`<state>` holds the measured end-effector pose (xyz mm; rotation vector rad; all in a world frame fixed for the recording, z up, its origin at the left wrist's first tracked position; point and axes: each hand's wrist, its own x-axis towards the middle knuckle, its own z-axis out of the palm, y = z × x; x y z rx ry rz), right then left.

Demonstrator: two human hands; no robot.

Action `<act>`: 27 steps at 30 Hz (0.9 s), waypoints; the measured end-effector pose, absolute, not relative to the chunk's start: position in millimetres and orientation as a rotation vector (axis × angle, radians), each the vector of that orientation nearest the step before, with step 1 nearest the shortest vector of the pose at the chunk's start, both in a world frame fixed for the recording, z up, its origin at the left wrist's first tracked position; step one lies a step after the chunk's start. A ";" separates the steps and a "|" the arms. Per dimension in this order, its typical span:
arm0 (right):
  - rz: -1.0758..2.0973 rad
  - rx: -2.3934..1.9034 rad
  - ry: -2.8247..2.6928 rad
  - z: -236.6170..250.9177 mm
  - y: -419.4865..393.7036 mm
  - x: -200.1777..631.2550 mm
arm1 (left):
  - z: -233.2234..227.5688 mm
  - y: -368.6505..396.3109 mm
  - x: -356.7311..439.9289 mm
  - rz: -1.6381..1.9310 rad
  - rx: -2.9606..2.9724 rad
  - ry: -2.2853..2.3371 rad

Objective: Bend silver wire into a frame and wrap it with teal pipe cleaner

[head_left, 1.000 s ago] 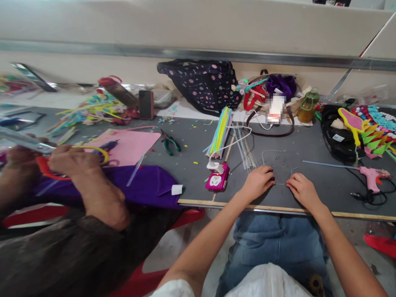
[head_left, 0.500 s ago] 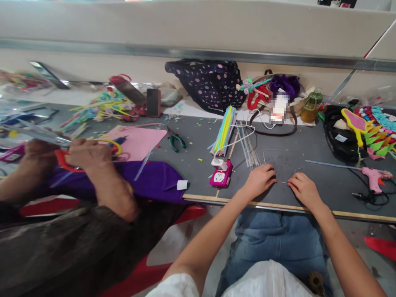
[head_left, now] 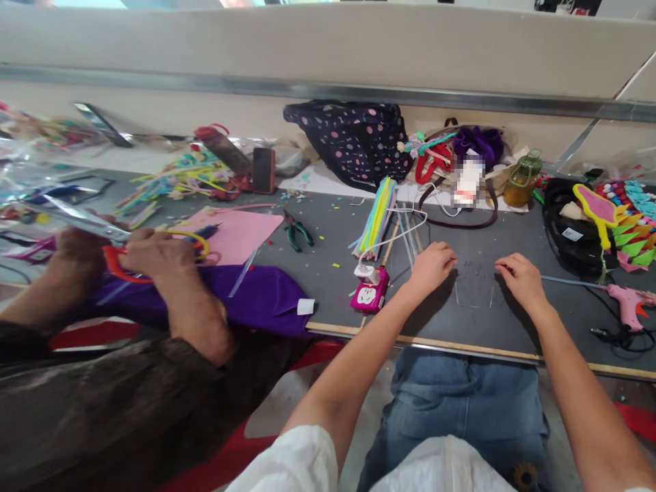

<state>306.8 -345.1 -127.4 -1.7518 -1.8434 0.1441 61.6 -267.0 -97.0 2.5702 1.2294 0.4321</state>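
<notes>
A thin wire [head_left: 474,307] bent into a U shape shows faintly against the grey table, its bottom towards me. Its two sides run up towards my fingertips. My left hand [head_left: 434,266] is at the left side, with its fingers pinched together at the wire's upper end. On the other side my right hand [head_left: 520,279] is closed the same way, thumb against fingertips. The wire is so fine that the exact contact is hard to see. A bundle of straight wires [head_left: 408,236] lies just beyond my left hand, partly covered by it.
Left of my arm sit a magenta power socket [head_left: 369,295] with a white plug, pastel pipe cleaners [head_left: 378,217] and green-handled pliers [head_left: 298,232]. A pink glue gun [head_left: 626,305] lies at right. At far left a co-worker's hands [head_left: 156,256] hold orange-handled scissors [head_left: 120,265].
My hands have moved away from the table's front edge and farther apart. The wire's U-shaped bottom now shows below them. The view has shifted slightly.
</notes>
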 end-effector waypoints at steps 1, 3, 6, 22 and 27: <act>0.143 -1.778 -1.831 -129.7 -335.4 309.1 | -98.3 -260.6 65.0 0.411 2.565 1.277; 0.128 -1.843 -1.810 -136.2 -318.9 312.5 | -102.9 -250.4 70.6 0.359 2.572 1.361; 0.103 -1.904 -1.804 -146.6 -302.7 314.5 | -111.9 -240.5 76.1 0.279 2.596 1.457; 0.079 -1.891 -1.998 -152.8 -282.2 296.3 | -128.2 -225.1 96.6 0.294 2.587 1.455; 0.073 -1.863 -2.065 -147.8 -283.9 295.2 | -128.3 -224.1 95.8 0.291 2.569 1.448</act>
